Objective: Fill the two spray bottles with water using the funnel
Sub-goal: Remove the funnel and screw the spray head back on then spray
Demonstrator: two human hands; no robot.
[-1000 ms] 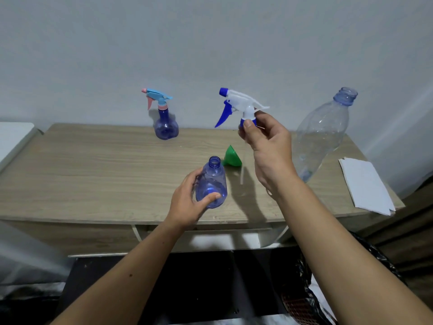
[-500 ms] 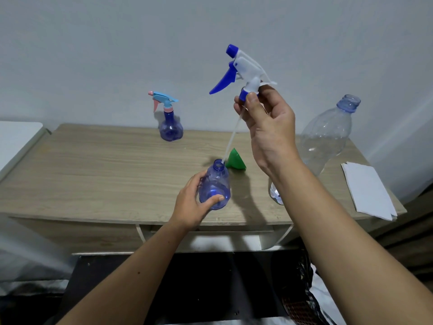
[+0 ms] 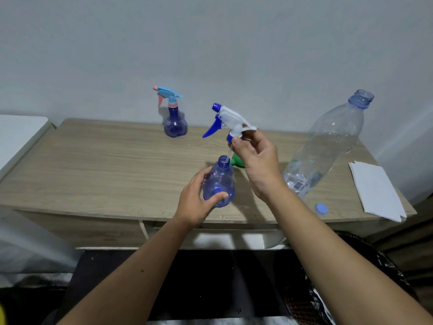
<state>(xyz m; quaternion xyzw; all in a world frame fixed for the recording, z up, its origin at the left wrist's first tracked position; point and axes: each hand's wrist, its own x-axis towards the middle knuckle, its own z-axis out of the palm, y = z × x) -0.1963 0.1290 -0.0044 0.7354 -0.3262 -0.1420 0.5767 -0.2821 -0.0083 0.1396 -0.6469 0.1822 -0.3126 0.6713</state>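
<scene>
Two hands: left hand [image 3: 195, 202] grips open bottle [image 3: 219, 181]; right hand [image 3: 256, 158] pinches sprayer head [image 3: 228, 119].
Tube axis: slants down-left into the bottle's neck, directly below the right hand.

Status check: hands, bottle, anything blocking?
Left hand grips bottle. Right hand pinches sprayer, tube in neck. Funnel behind, unused.

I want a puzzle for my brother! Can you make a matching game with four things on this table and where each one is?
Things:
1. green funnel
2. blue cap
3. white trigger sprayer
4. white paper

Places:
A. far right of the table
B. held up in the right hand
C. behind the open bottle
D. front edge, near the big clear bottle

Pairs: 1-C, 2-D, 3-B, 4-A
</scene>
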